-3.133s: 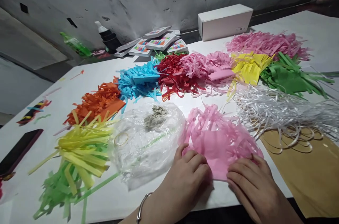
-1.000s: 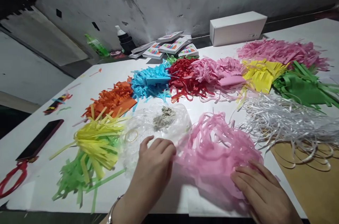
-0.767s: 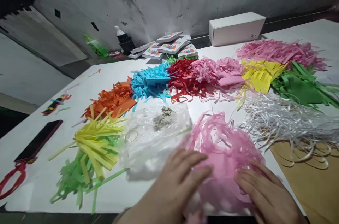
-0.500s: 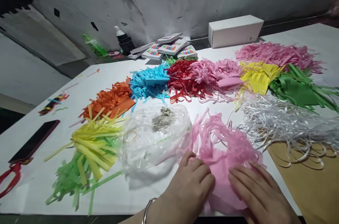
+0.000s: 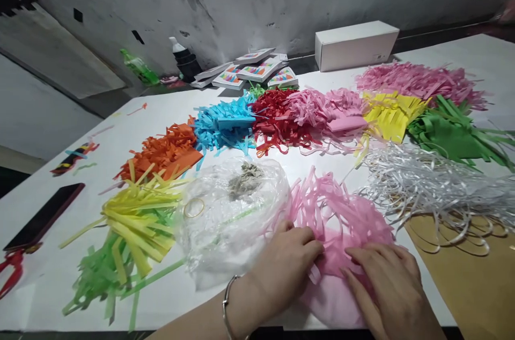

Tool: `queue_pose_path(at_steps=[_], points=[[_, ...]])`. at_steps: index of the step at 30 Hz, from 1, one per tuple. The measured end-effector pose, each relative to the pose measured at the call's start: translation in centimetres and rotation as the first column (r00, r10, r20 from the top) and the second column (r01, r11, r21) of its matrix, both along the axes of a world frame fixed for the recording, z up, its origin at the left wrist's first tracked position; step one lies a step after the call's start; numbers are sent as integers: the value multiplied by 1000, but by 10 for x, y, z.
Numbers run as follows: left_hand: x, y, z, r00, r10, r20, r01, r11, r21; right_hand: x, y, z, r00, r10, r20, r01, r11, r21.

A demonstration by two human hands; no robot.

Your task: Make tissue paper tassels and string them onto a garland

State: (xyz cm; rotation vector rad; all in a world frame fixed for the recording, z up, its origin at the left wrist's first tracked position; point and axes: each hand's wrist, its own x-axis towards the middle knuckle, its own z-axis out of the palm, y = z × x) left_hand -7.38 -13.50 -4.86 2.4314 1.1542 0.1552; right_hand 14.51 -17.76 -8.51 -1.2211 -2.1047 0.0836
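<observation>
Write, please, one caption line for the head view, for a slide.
Left hand and right hand press on pink fringed paper beside a clear plastic bag on a white table.

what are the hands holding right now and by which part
Both the left hand and right hand press and pinch the pink fringed paper at its uncut near edge.

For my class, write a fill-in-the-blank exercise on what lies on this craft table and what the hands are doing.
1. Both hands, left hand and right hand, press on the ____ fringed paper.
2. The rubber band lies on the clear ____ bag.
3. The left wrist wears a ____.
4. The blue fringe lies between the orange fringe and the ____ one.

Missing words: pink; plastic; bracelet; red
</observation>
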Motion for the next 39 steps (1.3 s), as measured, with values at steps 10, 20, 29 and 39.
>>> queue_pose_path(at_steps=[10, 20, 29, 39], points=[[5, 8, -2, 981, 194, -17, -195, 978, -70, -8, -7, -8, 974, -210, 84, 215, 975, -54], [14, 7, -1, 964, 249, -96, -252, 968, -16, -15, -5, 4, 941, -313, 125, 299, 947, 116], [-5, 17, -2, 886, 429, 178, -432, 902, -22, -17, -10, -9, 994, -20, 108, 11, 996, 87], [5, -17, 23, 988, -149, 43, 120, 908, 401, -16, -3, -18, 1000, -19, 8, 19, 998, 54]])
